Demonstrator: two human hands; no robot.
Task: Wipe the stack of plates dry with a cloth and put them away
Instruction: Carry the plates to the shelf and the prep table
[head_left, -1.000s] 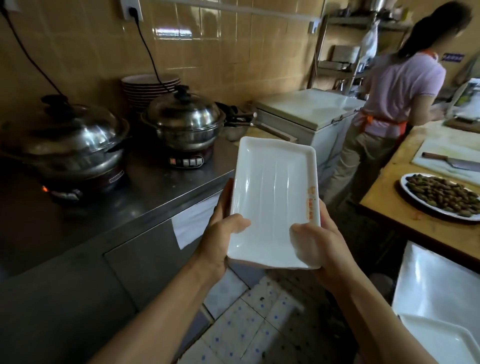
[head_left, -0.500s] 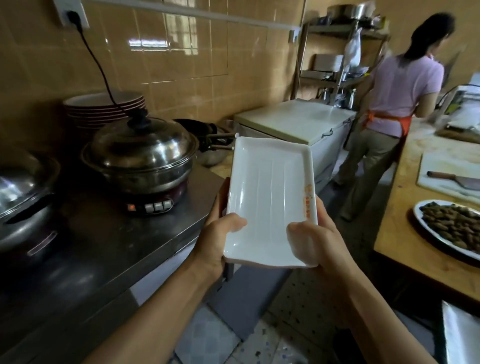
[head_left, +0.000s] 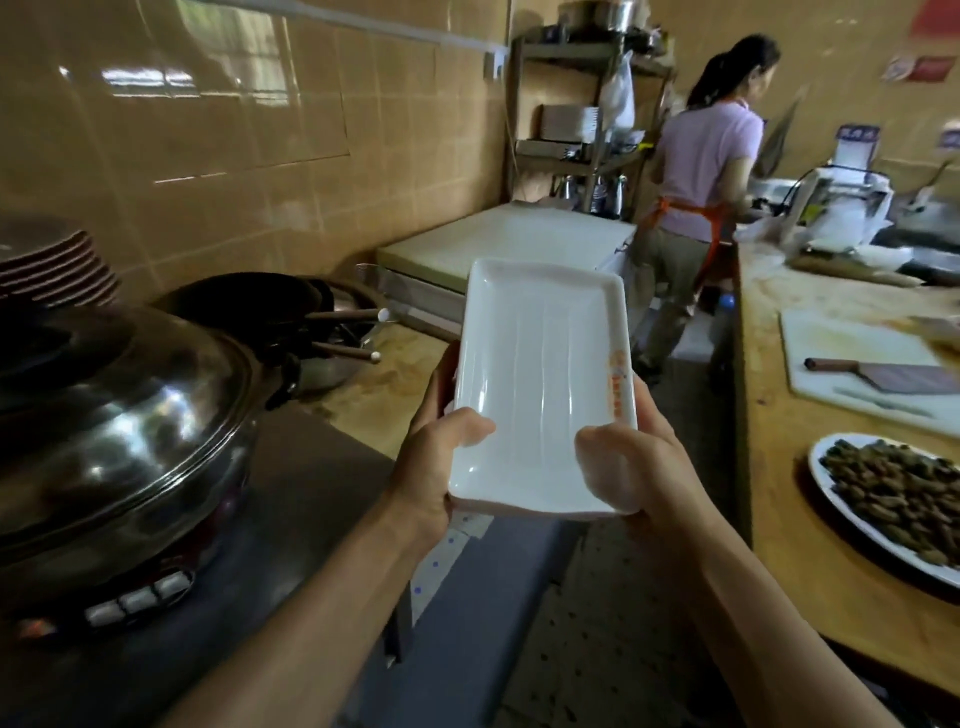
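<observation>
Carrying white rectangular ceramic plate (head_left: 540, 384) level, left hand (head_left: 434, 462) and right hand (head_left: 631, 467) clamped on near corners, thumbs over rim; presumably for steady transport to storage.

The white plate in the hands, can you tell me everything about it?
The white plate is rectangular, glossy like ceramic, with rounded corners, a raised rim, faint ridges along its length and small orange print on its right rim. It looks empty. The left hand and right hand grip its near corners, thumbs on top, holding it in the air, long side pointing away.
</observation>
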